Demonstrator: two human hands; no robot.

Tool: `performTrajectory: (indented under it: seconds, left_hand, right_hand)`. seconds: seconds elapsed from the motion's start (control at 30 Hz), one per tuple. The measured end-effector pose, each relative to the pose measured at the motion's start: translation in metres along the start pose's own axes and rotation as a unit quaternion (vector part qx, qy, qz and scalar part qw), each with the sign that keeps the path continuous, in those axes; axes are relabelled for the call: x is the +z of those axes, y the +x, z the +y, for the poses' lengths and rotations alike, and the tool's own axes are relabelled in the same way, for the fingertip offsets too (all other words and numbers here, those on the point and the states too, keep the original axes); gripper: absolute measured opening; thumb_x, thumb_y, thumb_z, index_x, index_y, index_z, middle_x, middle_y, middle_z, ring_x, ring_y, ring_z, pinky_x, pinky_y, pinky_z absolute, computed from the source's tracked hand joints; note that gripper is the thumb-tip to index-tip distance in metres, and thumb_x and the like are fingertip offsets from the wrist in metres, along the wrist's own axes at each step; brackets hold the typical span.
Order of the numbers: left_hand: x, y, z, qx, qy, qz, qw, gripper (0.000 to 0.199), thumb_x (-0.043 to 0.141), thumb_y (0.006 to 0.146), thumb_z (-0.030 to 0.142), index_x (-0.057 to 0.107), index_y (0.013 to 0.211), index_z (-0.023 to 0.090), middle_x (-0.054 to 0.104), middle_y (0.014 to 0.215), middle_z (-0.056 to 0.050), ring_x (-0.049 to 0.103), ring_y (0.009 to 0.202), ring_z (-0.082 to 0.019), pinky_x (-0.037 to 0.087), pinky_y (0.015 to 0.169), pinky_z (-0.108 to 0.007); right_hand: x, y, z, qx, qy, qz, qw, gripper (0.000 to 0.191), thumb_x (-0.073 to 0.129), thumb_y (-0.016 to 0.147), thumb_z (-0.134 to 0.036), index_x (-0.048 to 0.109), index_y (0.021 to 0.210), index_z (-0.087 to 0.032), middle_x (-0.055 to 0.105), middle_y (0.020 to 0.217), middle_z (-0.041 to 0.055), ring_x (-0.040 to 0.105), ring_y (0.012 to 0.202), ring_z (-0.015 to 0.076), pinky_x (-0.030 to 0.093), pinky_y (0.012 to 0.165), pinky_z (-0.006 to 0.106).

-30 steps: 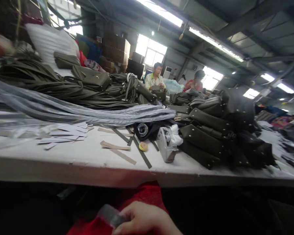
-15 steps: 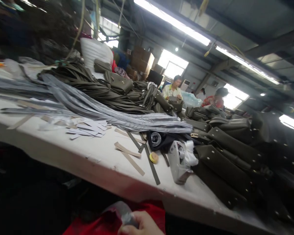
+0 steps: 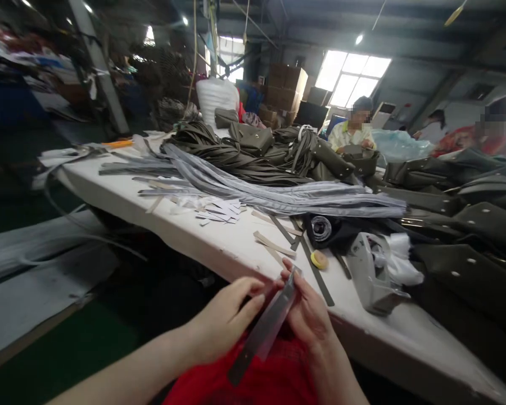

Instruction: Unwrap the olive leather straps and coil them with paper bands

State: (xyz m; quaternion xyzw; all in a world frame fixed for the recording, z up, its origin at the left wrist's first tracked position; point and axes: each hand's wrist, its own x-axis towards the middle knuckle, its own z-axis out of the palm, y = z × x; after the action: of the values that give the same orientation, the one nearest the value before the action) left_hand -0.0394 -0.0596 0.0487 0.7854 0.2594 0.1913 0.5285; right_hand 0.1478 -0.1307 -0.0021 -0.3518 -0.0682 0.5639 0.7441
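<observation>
A dark grey strip [image 3: 259, 332] with a paler layer along one edge slants down across my lap. My right hand [image 3: 310, 312] grips its upper end between thumb and fingers, just in front of the table edge. My left hand [image 3: 230, 315] is just left of the strip, thumb and forefinger apart with a gap between them; some of its fingers are hidden. Beyond my hands on the white table [image 3: 194, 239] lie tan strips [image 3: 274, 246], a dark strip [image 3: 318, 273] and a small yellow tape roll [image 3: 319, 260].
A grey tape dispenser [image 3: 373, 275] stands at the right, beside dark bags [image 3: 468, 270]. Long grey straps [image 3: 278, 197] and white paper slips [image 3: 221, 211] cover the table's middle. Across it sits a person [image 3: 352, 135]. Pale sheets [image 3: 34, 281] lie low at left.
My view has swung left and levelled. Both hands are now up in front of the table edge; earlier one hand with a grey strip showed at the bottom. The strip now hangs slanted, fully in view.
</observation>
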Motion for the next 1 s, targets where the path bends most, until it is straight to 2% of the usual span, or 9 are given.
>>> performTrajectory:
  seconds: [0.1,0.23,0.43,0.67,0.73,0.83,0.9,0.93,1.0]
  left_hand:
    - [0.028,-0.013,-0.048,-0.12,-0.094,-0.121,0.981,0.05,0.048,0.088,0.061,0.064,0.099,0.014,0.069,0.098,-0.01,0.063,0.091,-0.024,0.048,0.084,-0.036]
    - [0.046,-0.029,-0.081,-0.233,-0.328,-0.205,0.892,0.059,0.055,0.077,0.07,0.053,0.1,0.016,0.064,0.067,-0.002,0.059,0.052,-0.014,0.047,0.056,-0.028]
    - [0.036,-0.023,-0.08,-0.254,-0.292,-0.136,0.912,0.06,0.057,0.068,0.077,0.047,0.08,0.019,0.051,0.05,0.007,0.042,0.037,-0.007,0.031,0.038,-0.019]
    - [0.036,-0.025,-0.073,-0.254,-0.346,-0.206,0.879,0.053,0.06,0.076,0.068,0.059,0.085,0.016,0.049,0.05,0.007,0.038,0.036,-0.006,0.027,0.039,-0.02]
    - [0.03,-0.026,-0.072,-0.246,-0.379,-0.239,0.859,0.05,0.065,0.076,0.063,0.06,0.087,0.015,0.053,0.053,0.006,0.04,0.037,-0.006,0.03,0.041,-0.021]
    - [0.014,-0.025,-0.065,-0.216,-0.422,-0.251,0.844,0.043,0.067,0.079,0.055,0.062,0.088,0.013,0.057,0.059,0.003,0.043,0.039,-0.006,0.031,0.044,-0.021]
    - [0.005,-0.023,-0.055,-0.189,-0.443,-0.24,0.843,0.038,0.066,0.083,0.049,0.064,0.089,0.012,0.054,0.059,0.003,0.046,0.042,-0.006,0.03,0.045,-0.021]
    - [0.002,-0.022,-0.048,-0.173,-0.452,-0.235,0.843,0.035,0.065,0.085,0.046,0.065,0.09,0.011,0.051,0.058,0.004,0.046,0.042,-0.006,0.03,0.045,-0.02]
    - [-0.002,-0.018,-0.032,-0.137,-0.475,-0.222,0.84,0.031,0.063,0.087,0.041,0.066,0.093,0.011,0.048,0.058,0.004,0.048,0.044,-0.006,0.033,0.048,-0.02]
  right_hand:
    - [-0.003,0.002,0.008,-0.009,-0.025,0.017,0.999,0.04,0.077,0.077,-0.032,0.066,0.115,-0.023,0.071,0.088,-0.0017,0.066,0.074,0.0122,0.054,0.07,0.023]
    - [-0.008,0.003,0.014,-0.029,-0.079,0.057,0.995,0.045,0.08,0.074,-0.036,0.065,0.115,-0.024,0.073,0.091,-0.0007,0.067,0.076,0.0124,0.054,0.071,0.023]
    - [-0.017,0.003,0.02,-0.034,-0.14,0.1,0.984,0.054,0.081,0.071,-0.041,0.062,0.12,-0.028,0.074,0.095,-0.0012,0.066,0.076,0.0158,0.052,0.064,0.026]
    - [-0.025,0.001,0.02,-0.059,-0.223,0.1,0.968,0.054,0.078,0.069,-0.05,0.064,0.115,-0.025,0.074,0.089,0.0001,0.065,0.07,0.0173,0.051,0.063,0.028]
    - [-0.032,-0.001,0.008,-0.046,-0.346,0.08,0.934,0.045,0.071,0.074,-0.057,0.071,0.099,-0.019,0.073,0.079,0.0039,0.065,0.069,0.021,0.05,0.064,0.032]
    - [-0.037,-0.007,-0.016,-0.105,-0.587,0.123,0.793,0.042,0.062,0.078,-0.058,0.072,0.075,-0.018,0.07,0.07,0.01,0.064,0.074,0.0283,0.048,0.074,0.04]
    - [-0.033,-0.013,-0.024,-0.207,-0.642,0.135,0.726,0.036,0.068,0.074,-0.051,0.074,0.09,-0.02,0.072,0.091,0.0124,0.062,0.094,0.0322,0.044,0.089,0.044]
    - [-0.028,-0.016,-0.022,-0.237,-0.631,0.103,0.732,0.042,0.072,0.07,-0.046,0.072,0.104,-0.021,0.07,0.107,0.0119,0.059,0.106,0.0324,0.04,0.098,0.044]
    - [-0.015,-0.024,-0.006,-0.191,-0.549,-0.017,0.814,0.055,0.078,0.064,-0.038,0.068,0.116,-0.024,0.065,0.122,0.0084,0.054,0.117,0.0306,0.036,0.105,0.042]
